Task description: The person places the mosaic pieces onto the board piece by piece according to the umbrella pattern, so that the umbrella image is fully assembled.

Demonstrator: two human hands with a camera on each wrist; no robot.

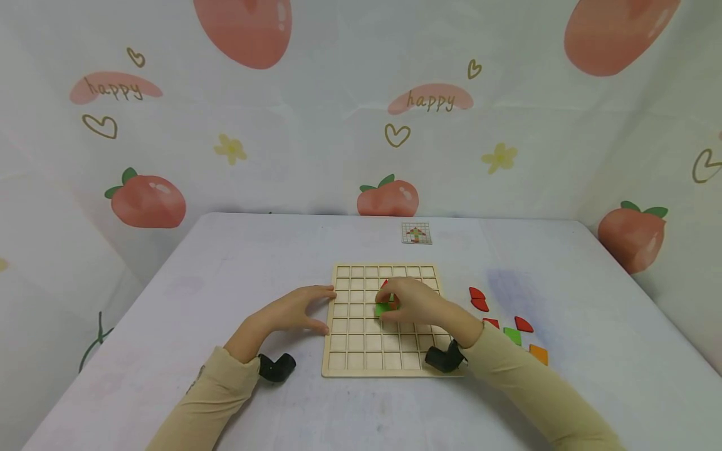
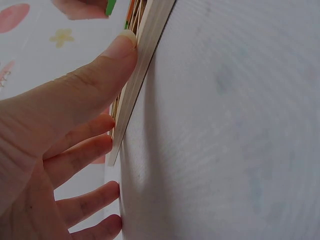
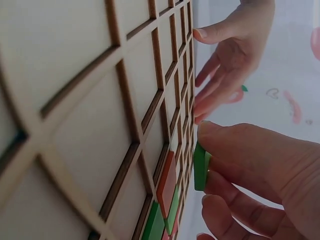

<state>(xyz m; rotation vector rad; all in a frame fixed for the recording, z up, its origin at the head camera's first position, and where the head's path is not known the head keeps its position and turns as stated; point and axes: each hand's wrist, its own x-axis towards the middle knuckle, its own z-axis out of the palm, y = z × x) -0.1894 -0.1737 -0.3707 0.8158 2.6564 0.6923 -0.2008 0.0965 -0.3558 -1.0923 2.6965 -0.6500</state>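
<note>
A wooden grid board (image 1: 355, 342) lies on the table, divided into square cells by raised strips. Over its middle, my right hand (image 1: 414, 302) pinches a green tile (image 3: 200, 167) between thumb and fingers, just off the board's surface. In the right wrist view, an orange tile (image 3: 166, 180) and a green one (image 3: 154, 223) sit in cells nearby. A red tile (image 1: 385, 284) shows partly behind the right hand. My left hand (image 1: 293, 308) stays at the board's left edge, thumb and fingertips spread along the rim (image 2: 145, 65).
Right of the board lie loose tiles: red quarter-rounds (image 1: 477, 293), another red one (image 1: 523, 324), a green square (image 1: 512, 336) and an orange piece (image 1: 538, 354). A small pattern card (image 1: 416, 233) lies behind the board. Black wrist devices (image 1: 276, 368) hang below both forearms.
</note>
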